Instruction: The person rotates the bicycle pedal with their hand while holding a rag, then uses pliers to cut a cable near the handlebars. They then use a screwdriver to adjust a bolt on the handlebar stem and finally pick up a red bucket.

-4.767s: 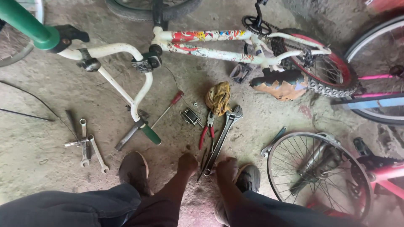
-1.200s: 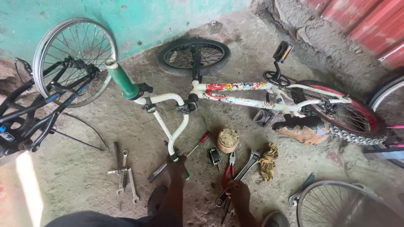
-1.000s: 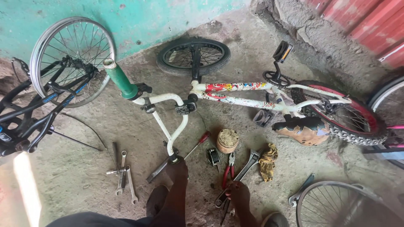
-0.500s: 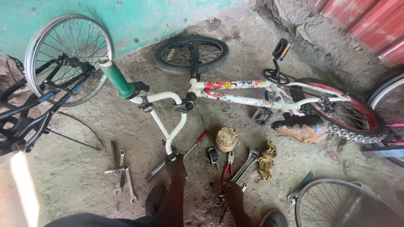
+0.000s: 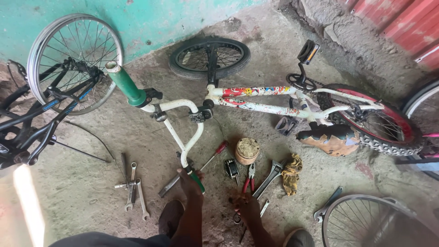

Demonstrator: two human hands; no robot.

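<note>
A small white bicycle with colourful stickers lies on its side on the concrete floor. My left hand grips the lower green grip of its white handlebar. My right hand rests low on the floor on the handles of the red pliers; whether its fingers are closed around them is unclear. A red-handled screwdriver, a black multi-tool, a small round tin, an adjustable wrench and a yellow rag lie close by.
Several spanners lie at the left. A black bicycle frame with a bare wheel leans by the teal wall. A loose wheel rim sits at bottom right. Another bicycle's tyre shows at the right edge. My shoes are below.
My left hand has come up onto the lower handlebar grip. My right hand stays low by the pliers. The view has tilted up compared with the earliest frame.
</note>
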